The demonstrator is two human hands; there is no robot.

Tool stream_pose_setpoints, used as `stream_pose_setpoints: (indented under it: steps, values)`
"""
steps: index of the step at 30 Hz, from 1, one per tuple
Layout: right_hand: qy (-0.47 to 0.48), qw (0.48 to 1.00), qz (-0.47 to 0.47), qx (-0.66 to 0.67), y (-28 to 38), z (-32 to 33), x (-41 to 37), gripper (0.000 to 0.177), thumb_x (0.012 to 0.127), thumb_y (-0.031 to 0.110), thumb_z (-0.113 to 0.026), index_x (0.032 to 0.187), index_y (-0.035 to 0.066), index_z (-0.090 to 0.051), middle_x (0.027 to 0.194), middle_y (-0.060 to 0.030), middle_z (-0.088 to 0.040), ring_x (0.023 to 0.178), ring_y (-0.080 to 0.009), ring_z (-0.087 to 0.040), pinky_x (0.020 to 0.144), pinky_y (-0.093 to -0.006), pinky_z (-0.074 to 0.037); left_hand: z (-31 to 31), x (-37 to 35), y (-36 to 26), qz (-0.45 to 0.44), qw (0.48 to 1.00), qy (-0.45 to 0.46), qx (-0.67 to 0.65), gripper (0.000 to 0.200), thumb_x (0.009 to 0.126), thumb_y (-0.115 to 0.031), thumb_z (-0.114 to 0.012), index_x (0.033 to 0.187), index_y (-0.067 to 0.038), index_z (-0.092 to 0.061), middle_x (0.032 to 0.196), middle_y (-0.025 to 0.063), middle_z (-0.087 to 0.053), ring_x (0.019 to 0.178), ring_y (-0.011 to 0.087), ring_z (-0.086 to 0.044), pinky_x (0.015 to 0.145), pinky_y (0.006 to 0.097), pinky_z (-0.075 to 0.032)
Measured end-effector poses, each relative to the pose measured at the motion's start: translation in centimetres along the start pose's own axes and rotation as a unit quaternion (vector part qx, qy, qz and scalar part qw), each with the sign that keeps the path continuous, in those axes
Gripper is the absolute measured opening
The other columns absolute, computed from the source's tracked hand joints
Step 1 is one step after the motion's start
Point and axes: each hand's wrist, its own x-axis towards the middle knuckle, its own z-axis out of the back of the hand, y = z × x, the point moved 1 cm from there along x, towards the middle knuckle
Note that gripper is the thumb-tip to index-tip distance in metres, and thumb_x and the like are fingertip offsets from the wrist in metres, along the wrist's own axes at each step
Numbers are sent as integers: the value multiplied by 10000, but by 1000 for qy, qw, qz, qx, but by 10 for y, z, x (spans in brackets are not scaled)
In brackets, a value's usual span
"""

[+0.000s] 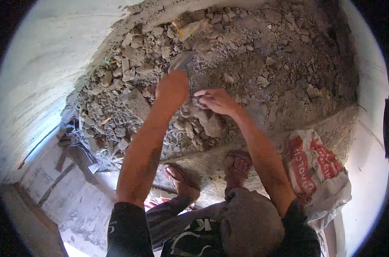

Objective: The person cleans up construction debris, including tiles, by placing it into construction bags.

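Observation:
My left hand [173,89] is closed in a fist above the middle of a rubble heap. A flat grey blade [181,61], blurred, sticks out beyond the fist; it looks like a trowel, its handle hidden in my fingers. To the right, my right hand [218,101] hovers low over the heap, index finger stretched towards the left hand and the other fingers loosely bent. No held object shows in it. Just below it lies a large grey-brown chunk [212,125] among smaller stones.
Rubble and loose earth [288,55] spread between pale walls [53,51]. A white and red sack [316,167] lies at the right. My sandalled feet [181,182] stand at the heap's near edge. Wood scraps [68,147] lie at the left.

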Motion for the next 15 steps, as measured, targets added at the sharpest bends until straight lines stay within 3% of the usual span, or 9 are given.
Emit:
stream_pose_setpoints:
  steps: [2, 4, 6, 8, 9, 10, 12, 13, 15]
  values:
    - [-86, 942, -129, 297, -13, 9, -11, 270, 863, 196, -525, 1101, 119, -626, 968, -168, -650, 881, -342, -624, 802, -433, -503, -8, -14, -11, 88, 996, -4, 10, 179, 853, -134, -533, 864, 32, -598, 844, 240, -622, 779, 355, -653, 596, 420, -552]
    - [-261, 959, -86, 68, -41, 29, 2, 340, 929, 189, -484, 1249, 80, -528, 1187, -158, -579, 1063, -320, -570, 925, -463, -445, -34, -30, -3, 46, 998, -34, 40, 170, 849, -119, -535, 890, 33, -600, 855, 240, -619, 781, 353, -653, 608, 418, -555]
    - [-230, 952, -150, -134, -46, 58, 23, 333, 937, 161, -453, 1256, 101, -531, 1270, -178, -514, 1173, -341, -489, 1013, -480, -377, -40, -38, -16, -8, 996, -62, 67, 168, 844, -103, -536, 916, 33, -602, 866, 240, -616, 783, 351, -653, 621, 416, -557]
    - [-253, 940, -82, -213, -51, 49, 29, 339, 934, 160, -445, 1257, 104, -530, 1285, -189, -496, 1199, -343, -462, 1029, -482, -357, -32, -66, -34, -17, 992, 17, -123, 376, 901, -246, -458, 880, 119, -542, 899, 275, -594, 802, 426, -605, 699, 474, -509]
    - [-291, 906, -4, -307, -55, 60, 47, 346, 930, 160, -437, 1259, 107, -530, 1300, -199, -478, 1225, -345, -435, 1045, -484, -337, -38, -71, -32, 20, 981, -20, -192, 389, 929, -276, -422, 918, 95, -535, 891, 272, -586, 795, 437, -597, 726, 482, -500]
    - [-302, 902, -3, -308, -73, 64, 71, 346, 930, 160, -437, 1259, 107, -530, 1300, -199, -478, 1225, -345, -435, 1045, -484, -337, -30, -65, -29, 15, 982, -28, -185, 389, 929, -276, -422, 918, 95, -535, 891, 272, -586, 795, 437, -597, 726, 482, -500]
    - [-338, 876, 59, -339, -95, 32, 81, 337, 931, 172, -427, 1240, 103, -544, 1277, -183, -504, 1171, -347, -482, 998, -485, -383, -19, -84, -33, 171, 964, 37, -198, 379, 936, -283, -412, 909, 69, -550, 850, 251, -573, 773, 445, -588, 724, 487, -498]
    - [-344, 870, 75, -346, -93, 17, 73, 335, 931, 176, -424, 1234, 102, -548, 1269, -178, -512, 1153, -348, -497, 982, -486, -398, -2, -93, -29, 52, 993, -25, -105, 300, 911, -236, -455, 898, 42, -569, 812, 231, -573, 730, 415, -603, 659, 469, -514]
    - [11, 947, -63, -314, -39, 41, 50, 309, 913, 168, -433, 1170, 83, -582, 1174, -148, -578, 1010, -325, -581, 887, -475, -462, 22, -77, -13, 37, 998, -43, -17, 261, 912, -196, -454, 926, 43, -557, 821, 236, -596, 731, 382, -629, 642, 452, -532]
